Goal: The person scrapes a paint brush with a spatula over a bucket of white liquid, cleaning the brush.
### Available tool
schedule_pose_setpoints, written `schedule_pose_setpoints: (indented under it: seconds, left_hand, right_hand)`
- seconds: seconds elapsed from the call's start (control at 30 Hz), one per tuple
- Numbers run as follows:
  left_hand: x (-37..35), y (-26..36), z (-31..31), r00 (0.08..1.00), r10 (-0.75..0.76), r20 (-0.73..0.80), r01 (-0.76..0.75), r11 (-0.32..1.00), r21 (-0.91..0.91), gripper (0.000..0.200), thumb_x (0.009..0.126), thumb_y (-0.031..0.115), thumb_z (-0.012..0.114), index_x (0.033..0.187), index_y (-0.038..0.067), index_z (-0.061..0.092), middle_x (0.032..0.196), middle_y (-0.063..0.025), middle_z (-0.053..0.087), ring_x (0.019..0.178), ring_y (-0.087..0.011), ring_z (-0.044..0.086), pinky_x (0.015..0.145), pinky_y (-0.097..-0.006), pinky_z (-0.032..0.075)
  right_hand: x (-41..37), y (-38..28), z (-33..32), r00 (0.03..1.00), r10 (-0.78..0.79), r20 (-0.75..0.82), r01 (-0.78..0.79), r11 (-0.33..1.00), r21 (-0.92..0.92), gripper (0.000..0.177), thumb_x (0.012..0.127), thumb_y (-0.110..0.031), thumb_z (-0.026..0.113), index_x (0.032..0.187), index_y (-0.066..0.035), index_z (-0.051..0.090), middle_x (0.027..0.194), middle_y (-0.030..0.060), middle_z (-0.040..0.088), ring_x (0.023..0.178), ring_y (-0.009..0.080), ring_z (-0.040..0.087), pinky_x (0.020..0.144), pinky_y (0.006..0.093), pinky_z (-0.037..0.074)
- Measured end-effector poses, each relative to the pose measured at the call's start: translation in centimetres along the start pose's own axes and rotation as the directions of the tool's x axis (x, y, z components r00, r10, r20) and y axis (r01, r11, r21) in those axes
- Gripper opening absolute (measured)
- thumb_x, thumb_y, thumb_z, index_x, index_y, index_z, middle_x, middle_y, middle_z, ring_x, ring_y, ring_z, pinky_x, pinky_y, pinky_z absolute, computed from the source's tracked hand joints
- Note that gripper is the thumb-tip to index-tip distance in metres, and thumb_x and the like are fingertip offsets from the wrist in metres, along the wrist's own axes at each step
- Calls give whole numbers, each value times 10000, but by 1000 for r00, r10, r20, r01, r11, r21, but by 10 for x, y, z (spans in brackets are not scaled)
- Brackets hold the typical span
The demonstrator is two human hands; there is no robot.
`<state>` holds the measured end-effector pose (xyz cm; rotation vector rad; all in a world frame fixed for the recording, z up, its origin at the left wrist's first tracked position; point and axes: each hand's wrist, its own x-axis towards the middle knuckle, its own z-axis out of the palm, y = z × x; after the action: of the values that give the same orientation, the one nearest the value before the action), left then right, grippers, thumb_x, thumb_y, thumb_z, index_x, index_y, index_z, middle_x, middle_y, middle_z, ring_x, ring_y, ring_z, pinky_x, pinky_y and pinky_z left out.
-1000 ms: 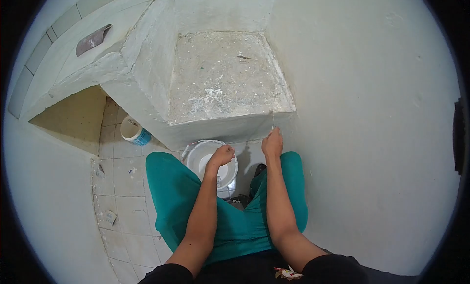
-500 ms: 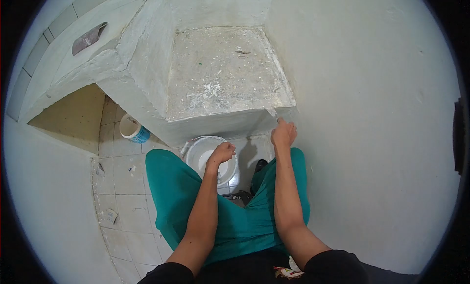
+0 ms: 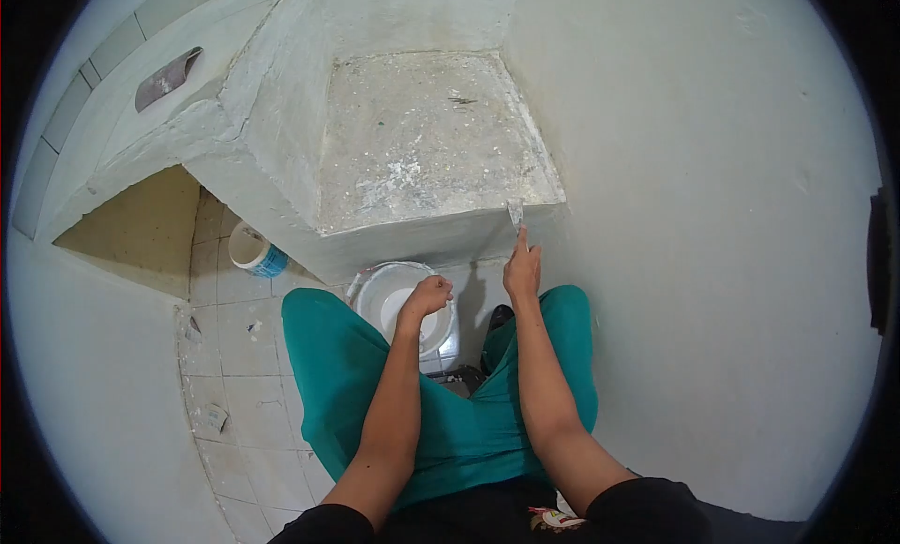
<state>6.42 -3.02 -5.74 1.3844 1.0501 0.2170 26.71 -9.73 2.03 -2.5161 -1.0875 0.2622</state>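
Note:
My right hand (image 3: 522,270) is closed round a putty knife (image 3: 516,212), index finger stretched along it. The blade rests at the front edge of a rough plastered ledge (image 3: 431,131), near its right corner. Over a white bucket (image 3: 386,279), my left hand (image 3: 429,295) is held with curled fingers; whether anything is in them I cannot make out. The bucket stands on the floor below the ledge's front face, between my knees, with white material inside.
A smooth wall (image 3: 712,216) rises close on my right. Left of the ledge, a small blue-and-white tub (image 3: 258,251) stands on the tiled floor (image 3: 253,385). A curled piece of sandpaper (image 3: 169,79) lies on the upper left shelf. Scraps lie on the tiles.
My right hand has moved slightly left along the ledge's front edge with the putty knife, and the blade now points more upright. My left hand stays almost where it was.

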Motion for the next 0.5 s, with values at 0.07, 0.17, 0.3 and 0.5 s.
schedule_pose_setpoints:
  seconds: [0.07, 0.17, 0.3, 0.5]
  left_hand:
    - [-1, 0, -1, 1000, 2, 4, -2, 1000, 20, 357, 913, 278, 525, 1033, -41, 630, 819, -112, 693, 654, -169, 630, 631, -310, 504]
    - [-4, 1, -3, 999, -14, 33, 12, 999, 49, 357, 919, 279, 522, 1016, -46, 633, 813, -111, 691, 644, -170, 626, 637, -315, 508]
    - [-4, -3, -4, 1000, -25, 9, 25, 1000, 19, 359, 921, 279, 518, 991, -52, 638, 817, -118, 691, 637, -170, 625, 647, -321, 511]
    - [-10, 0, -9, 999, -32, -10, 33, 999, 35, 354, 922, 268, 516, 992, -56, 639, 821, -120, 692, 640, -178, 627, 654, -325, 512]
  right_hand:
    - [-1, 2, 3, 1000, -18, -2, 18, 999, -37, 702, 843, -62, 581, 1471, -174, 288, 1109, 230, 480, 992, 383, 573, 829, 458, 489]
    - [2, 2, -6, 999, -2, 41, 6, 995, -102, 689, 825, -41, 593, 1448, -163, 324, 1106, 222, 501, 1005, 383, 577, 847, 456, 495]
    - [0, 2, -14, 999, -45, 26, 48, 993, -106, 681, 803, -24, 595, 1430, -153, 361, 1062, 230, 509, 958, 399, 585, 803, 473, 503]
    - [-6, 2, -15, 999, -15, 42, 19, 995, -101, 666, 806, -27, 616, 1414, -146, 373, 1098, 232, 518, 990, 399, 576, 832, 479, 489]
